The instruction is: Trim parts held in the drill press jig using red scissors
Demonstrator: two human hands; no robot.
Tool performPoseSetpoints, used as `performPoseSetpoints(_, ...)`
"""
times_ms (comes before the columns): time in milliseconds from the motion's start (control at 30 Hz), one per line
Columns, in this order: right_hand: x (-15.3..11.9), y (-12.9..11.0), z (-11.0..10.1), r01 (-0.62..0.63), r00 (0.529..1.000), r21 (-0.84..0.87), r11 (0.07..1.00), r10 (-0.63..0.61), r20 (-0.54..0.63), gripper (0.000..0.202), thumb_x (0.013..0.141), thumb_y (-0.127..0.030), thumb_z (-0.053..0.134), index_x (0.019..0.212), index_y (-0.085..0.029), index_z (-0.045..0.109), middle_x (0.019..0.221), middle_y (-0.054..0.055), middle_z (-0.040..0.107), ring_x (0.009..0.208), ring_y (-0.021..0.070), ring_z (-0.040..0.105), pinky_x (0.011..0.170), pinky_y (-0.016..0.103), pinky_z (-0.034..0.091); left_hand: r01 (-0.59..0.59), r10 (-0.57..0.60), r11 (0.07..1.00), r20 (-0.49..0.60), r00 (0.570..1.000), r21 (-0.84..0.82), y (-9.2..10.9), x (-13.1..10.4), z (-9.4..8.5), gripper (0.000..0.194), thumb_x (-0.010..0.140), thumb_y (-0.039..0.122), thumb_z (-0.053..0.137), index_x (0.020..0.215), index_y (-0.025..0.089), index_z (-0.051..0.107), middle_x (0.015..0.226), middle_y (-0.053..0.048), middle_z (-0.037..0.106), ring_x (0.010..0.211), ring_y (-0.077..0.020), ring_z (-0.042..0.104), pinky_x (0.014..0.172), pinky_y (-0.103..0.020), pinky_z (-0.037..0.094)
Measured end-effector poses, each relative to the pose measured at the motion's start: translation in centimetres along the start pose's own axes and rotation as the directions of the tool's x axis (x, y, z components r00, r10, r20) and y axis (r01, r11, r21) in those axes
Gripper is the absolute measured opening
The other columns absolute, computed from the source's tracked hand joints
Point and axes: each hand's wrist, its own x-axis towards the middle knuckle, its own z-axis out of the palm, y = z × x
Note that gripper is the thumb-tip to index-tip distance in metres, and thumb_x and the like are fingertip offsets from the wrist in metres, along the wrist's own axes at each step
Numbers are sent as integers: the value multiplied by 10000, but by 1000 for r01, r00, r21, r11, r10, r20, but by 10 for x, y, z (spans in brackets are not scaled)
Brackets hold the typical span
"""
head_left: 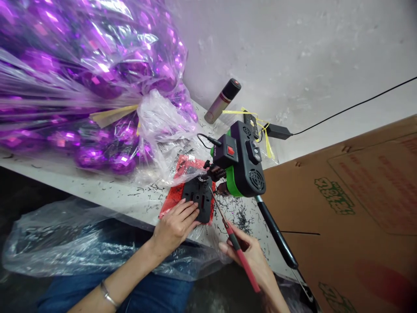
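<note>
1. Grey, scuffed wall (325, 48) fills the back of my head view; below it runs a white table (114, 191) littered with thin black scraps (243, 217).
2. On the left I see a large clear plastic bag (156, 108) full of shiny purple faceted balls (94, 157).
3. Near the table's middle sits a black rounded device with green bands (247, 174), carrying a red rocker switch (230, 150). Beside it, nearer me, a black slotted plate (206, 208) lies on a crumpled red sheet (169, 202).
4. My left hand (176, 224) lies over the plate's near edge, fingers close together on top; I cannot tell whether the thumb pinches it.
5. My right hand (256, 254), well clear of the left, is closed around a slim hand tool with a red-and-black handle (239, 254). Its thin tip points at the plate's far end; whether it touches, I cannot tell.
6. Behind the device stands a cylindrical can with a black cap (223, 101); to the right is a brown cardboard box with green and red print (293, 191).
</note>
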Motion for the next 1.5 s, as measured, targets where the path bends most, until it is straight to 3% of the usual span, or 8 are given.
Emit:
performPoseSetpoints(300,0,-5,-9,-15,997,-12,1000,16,75,598,608,-406,778,1160,-181,728,709,-2,721,593,178,648,644,305,579,25,-25,999,16,1000,-26,1,0,0,209,914,235,594,1071,135,689,1100,-88,728,1049,-228,679,963,-442,566)
performPoseSetpoints(567,-4,15,10,12,1000,-275,961,-5,27,641,689,-364,720,1285,-144,638,1086,94,753,1002,294,712,902,360,546,27,-28,999,-9,1000,-38,1,0,1,197,913,215,587,1038,102,689,1052,-102,736,1032,-239,681,959,-453,564)
performPoseSetpoints(667,-9,27,4,-5,997,-318,948,-20,-76,642,695,-353,693,1307,-176,623,1135,89,734,1069,298,689,863,322,561,36,-40,995,-45,998,-93,3,2,-2,198,904,243,607,1027,115,695,1035,-95,740,1008,-238,686,954,-455,563)
performPoseSetpoints(800,-16,52,-7,-102,970,-401,911,1,-245,624,725,-378,655,1332,-249,601,1173,43,720,1092,285,680,773,293,582,214,-253,936,-112,961,-281,2,15,-6,144,900,247,622,960,160,721,924,-59,751,895,-188,698,856,-362,593)
performPoseSetpoints(900,-19,71,-5,-123,944,-463,878,-40,-326,648,697,-326,637,1337,-235,596,1219,50,694,1089,293,681,804,320,577,265,-310,910,-98,946,-320,-2,34,-6,169,915,279,604,990,185,723,955,-56,745,855,-178,691,760,-339,593)
performPoseSetpoints(1100,-15,93,7,-74,943,-277,958,-23,-333,631,735,-455,674,1290,-158,631,1102,79,746,1050,281,701,828,328,578,122,-156,944,-86,984,-308,-12,66,-3,202,957,255,533,981,182,720,948,-50,738,843,-167,685,745,-326,574)
performPoseSetpoints(1300,-16,101,14,-25,913,-189,982,-55,-405,599,716,-476,691,1219,-149,684,1035,76,769,978,267,727,794,283,582,-22,6,968,-67,998,-248,-22,73,-6,187,950,195,521,989,158,700,925,-62,729,833,-166,680,741,-314,563)
performPoseSetpoints(1500,-17,98,18,-21,925,-131,991,-30,-379,668,730,-479,673,1307,-147,617,1089,76,753,984,246,727,786,253,582,-160,155,969,-42,987,-189,-30,80,-12,210,962,165,470,990,149,678,915,-76,721,826,-168,675,730,-312,553)
